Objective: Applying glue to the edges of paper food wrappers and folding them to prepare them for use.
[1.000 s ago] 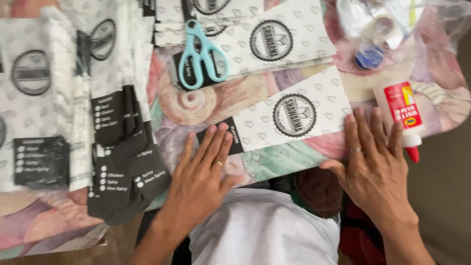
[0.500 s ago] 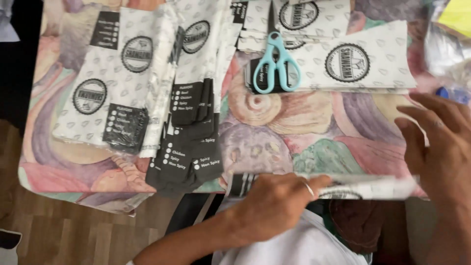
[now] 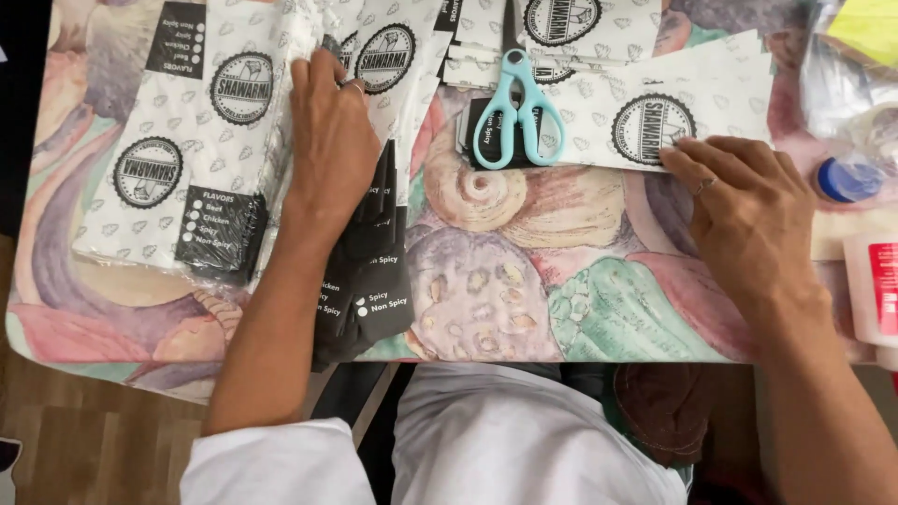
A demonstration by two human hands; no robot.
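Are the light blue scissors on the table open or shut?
Shut. The scissors lie flat on the paper sheets, handle loops side by side, blades together beneath them; neither hand touches them.

flat printed paper sleeves (image 3: pixel 374 140), overlapping

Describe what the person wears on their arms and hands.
Both arms are bare from the short white sleeves down, with no gloves. The right hand carries a thin ring on one finger. The left hand shows a ring at a finger's edge, only partly visible. No watch or bracelet shows.
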